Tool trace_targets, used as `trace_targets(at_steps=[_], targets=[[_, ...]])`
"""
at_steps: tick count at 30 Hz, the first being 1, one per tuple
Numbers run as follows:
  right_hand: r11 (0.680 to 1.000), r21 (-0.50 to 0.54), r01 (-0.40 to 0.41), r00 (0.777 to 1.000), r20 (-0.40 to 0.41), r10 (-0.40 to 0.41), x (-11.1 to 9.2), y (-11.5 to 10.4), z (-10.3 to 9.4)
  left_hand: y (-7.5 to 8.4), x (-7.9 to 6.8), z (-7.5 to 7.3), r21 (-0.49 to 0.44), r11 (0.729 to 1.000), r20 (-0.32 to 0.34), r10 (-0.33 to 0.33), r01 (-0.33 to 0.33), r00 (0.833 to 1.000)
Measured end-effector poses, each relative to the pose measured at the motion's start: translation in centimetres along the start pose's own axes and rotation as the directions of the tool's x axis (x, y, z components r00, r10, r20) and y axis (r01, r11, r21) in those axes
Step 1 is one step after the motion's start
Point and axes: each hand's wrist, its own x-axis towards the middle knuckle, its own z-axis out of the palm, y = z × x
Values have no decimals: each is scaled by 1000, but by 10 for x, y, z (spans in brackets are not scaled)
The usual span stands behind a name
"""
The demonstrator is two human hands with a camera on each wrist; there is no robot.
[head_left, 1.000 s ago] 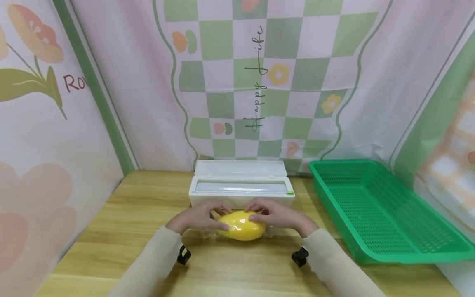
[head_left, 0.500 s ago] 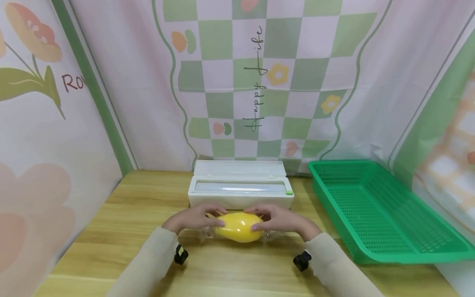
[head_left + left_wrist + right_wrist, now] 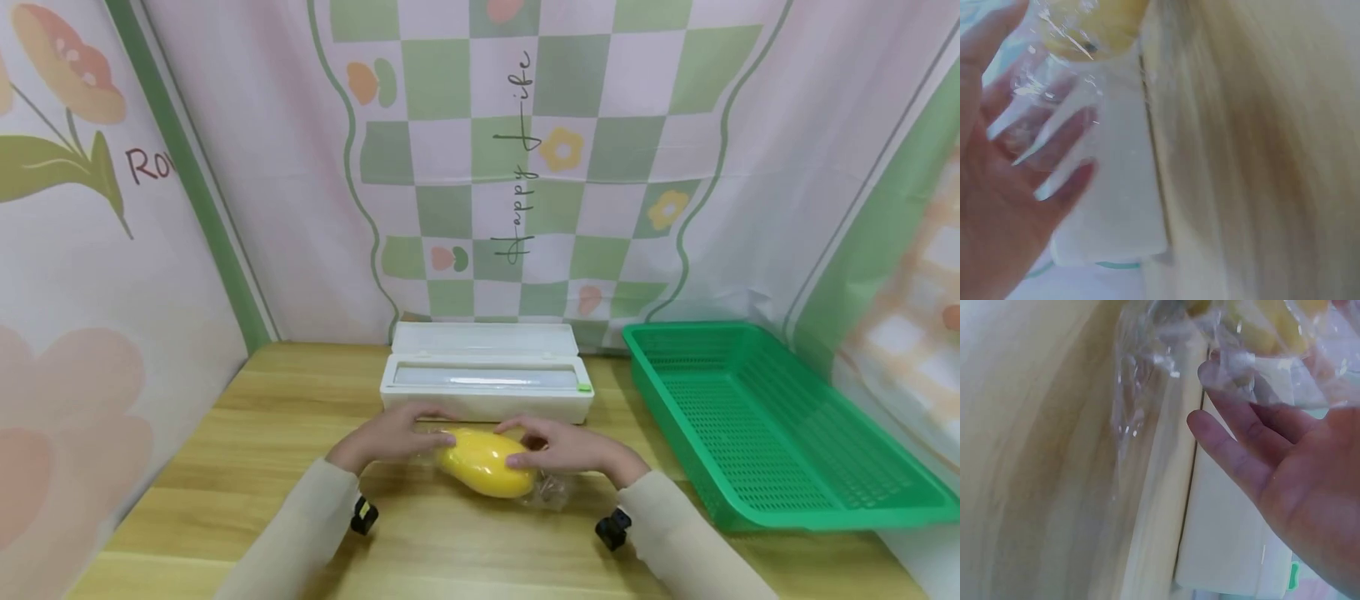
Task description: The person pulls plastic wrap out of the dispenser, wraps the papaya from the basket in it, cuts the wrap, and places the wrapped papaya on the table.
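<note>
A yellow mango [image 3: 489,465] in clear plastic film lies tilted between my two hands, its right end nearer me. My left hand [image 3: 393,435] is at its left end, the thumb touching it. In the left wrist view that hand's fingers [image 3: 1060,140] are spread and fairly straight behind the loose film [image 3: 1088,94]. With my right hand [image 3: 573,450] I hold the other end, thumb in front and fingers behind. The bunched film [image 3: 551,490] sticks out at the right end. In the right wrist view film partly covers the fingertips [image 3: 1210,372].
A white cling film dispenser [image 3: 487,407] with its lid raised stands just behind the hands, a green slider [image 3: 584,388] at its right. The green perforated basket [image 3: 645,379] occupies the table's right side. Printed fabric hangs behind the wooden table [image 3: 247,467].
The mango has turned, its right end swinging toward me and its left end away. The left hand's fingers have lifted and straightened somewhat. More film shows at the right end.
</note>
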Motion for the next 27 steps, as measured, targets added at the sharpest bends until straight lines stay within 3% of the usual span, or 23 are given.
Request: trace_targets(at_steps=[2,4,7,15,20,27], targets=[[1000,-11,-18,1000,-2,18,-1,0,1,6,0,-1,73,994,-91,94,-87,991],[999,-24,-42,999,-7,42,-2,0,2,13,-1,-2,117,979,-168,188,-169,968],[997,-46,-62,998,-16,61,-3,0,4,22,-3,0,130,962,-210,264,-241,941],[998,-27,-54,998,-16,53,-8,-6,10,31,-10,17,35,982,-24,189,-188,982],[998,-43,-54,998,-37,53,-9,-8,13,28,-10,25,0,989,-6,149,-149,989],[998,-68,2,991,-130,-10,-8,-8,17,24,-6,30,-40,988,-17,148,-149,989]])
